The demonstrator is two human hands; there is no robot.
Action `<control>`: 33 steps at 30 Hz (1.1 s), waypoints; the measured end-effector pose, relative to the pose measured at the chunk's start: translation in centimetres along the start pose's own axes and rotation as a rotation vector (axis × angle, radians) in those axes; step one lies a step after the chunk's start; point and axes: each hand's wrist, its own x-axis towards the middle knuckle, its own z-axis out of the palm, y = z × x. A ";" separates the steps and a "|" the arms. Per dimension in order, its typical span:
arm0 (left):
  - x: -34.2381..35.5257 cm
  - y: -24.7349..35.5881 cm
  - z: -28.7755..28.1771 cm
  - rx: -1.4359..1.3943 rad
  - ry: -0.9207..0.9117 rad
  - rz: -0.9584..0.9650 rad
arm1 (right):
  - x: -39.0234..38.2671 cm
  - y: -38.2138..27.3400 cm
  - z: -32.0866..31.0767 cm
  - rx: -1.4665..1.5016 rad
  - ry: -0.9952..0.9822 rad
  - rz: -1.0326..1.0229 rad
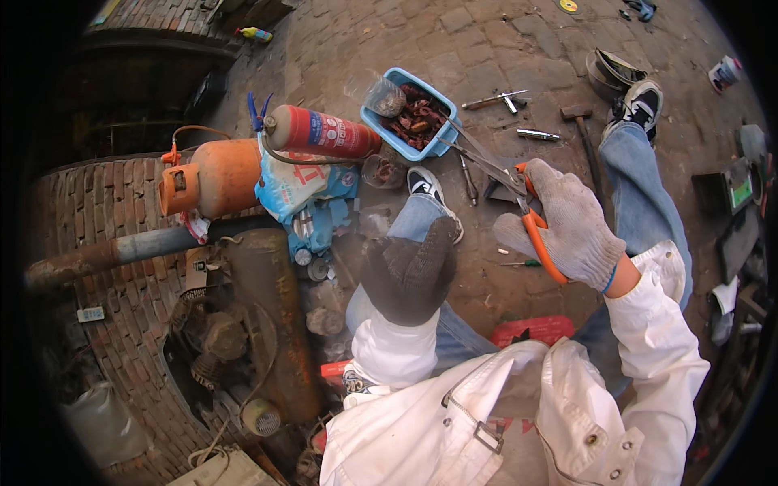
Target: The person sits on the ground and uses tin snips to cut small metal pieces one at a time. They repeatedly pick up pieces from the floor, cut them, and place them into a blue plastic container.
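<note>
View: head, looking down.
Orange-handled tool (pixel 535 231): right of centre, shears or pliers by shape; blades spread, handles clamped in right hand (pixel 567 219).
Long axis: slanting from lower right to upper left — tips pointing away from both hands, at right rim of blue basin (pixel 451 134); contact with rim uncertain.
Left hand (pixel 409 271): dark-gloved, frame centre, well apart from right hand and farther from tool; grip cannot be told.
Basin contents: reddish-brown pieces (pixel 415 120), heaped; upper centre.
Clear plastic container (pixel 389 99): at basin's left side, greyish matter inside.
Pail (pixel 609 77): upper right; contents unclear.
</note>
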 end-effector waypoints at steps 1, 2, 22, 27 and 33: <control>0.1 0.0 0.0 -0.026 -0.001 -0.039 | -0.4 0.0 -0.3 -0.040 -0.022 -0.076; 0.3 -0.1 0.0 -0.045 -0.030 -0.087 | -0.5 -0.1 -0.3 -0.036 -0.057 -0.117; 0.6 0.4 -0.1 -0.092 0.056 -0.189 | -1.2 -0.3 0.6 -0.020 -0.119 -0.195; 0.4 0.4 -0.2 -0.067 -0.002 -0.238 | -1.3 -0.5 0.2 -0.037 -0.141 -0.190; 0.1 -0.3 0.1 -0.158 -0.113 -0.033 | -1.0 -0.2 0.7 -0.026 -0.143 -0.213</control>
